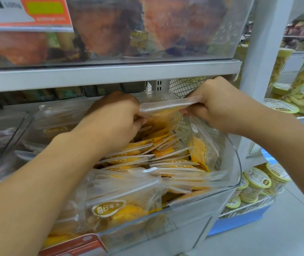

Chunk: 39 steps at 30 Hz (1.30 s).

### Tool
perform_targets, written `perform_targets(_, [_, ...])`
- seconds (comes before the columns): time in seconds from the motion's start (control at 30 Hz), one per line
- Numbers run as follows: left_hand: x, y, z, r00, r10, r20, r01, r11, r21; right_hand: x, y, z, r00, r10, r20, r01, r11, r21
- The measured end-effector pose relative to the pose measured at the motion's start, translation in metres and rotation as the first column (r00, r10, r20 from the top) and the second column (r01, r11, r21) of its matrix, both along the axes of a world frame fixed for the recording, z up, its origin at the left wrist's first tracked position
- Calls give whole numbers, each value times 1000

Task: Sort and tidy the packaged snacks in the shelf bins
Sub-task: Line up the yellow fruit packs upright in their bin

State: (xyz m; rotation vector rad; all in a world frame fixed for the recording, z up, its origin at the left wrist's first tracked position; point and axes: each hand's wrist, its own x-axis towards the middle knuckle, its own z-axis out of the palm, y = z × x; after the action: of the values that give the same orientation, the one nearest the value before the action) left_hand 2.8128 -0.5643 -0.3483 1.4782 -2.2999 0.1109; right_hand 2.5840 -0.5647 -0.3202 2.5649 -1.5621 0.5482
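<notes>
Both hands curled tight: left hand (118, 112) & right hand (215, 103) pinch opposite ends of a clear snack bag (163, 111), long axis left-right between fingers, above bin (233, 163)

grey shelf (110, 76), clear bin (230, 198), snack packets (129, 159) inside

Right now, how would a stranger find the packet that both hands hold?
Look at the clear bin under the grey shelf, full of yellow snack packets. At its back, one packet is held upright by the left hand and right hand; the others lie flat.
</notes>
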Motion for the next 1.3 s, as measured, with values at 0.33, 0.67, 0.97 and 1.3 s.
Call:
perform_targets(0.33, [-6,-2,2,995,73,68,-80,992,95,27,-15,-5,994,-89,-65,99,981,168])
perform_targets(0.67, [-9,11,0,995,-94,22,90,987,134,47,-37,-10,905,-276,-322,327,938,115])
perform_targets(0.97, [-9,8,1,986,5,164,-28,991,133,51,-37,-15,914,-264,-308,305,948,91])
perform_targets(1.3, [10,-6,8,996,76,-40,-75,997,32,55,-23,-21,912,-200,-359,300,921,248])
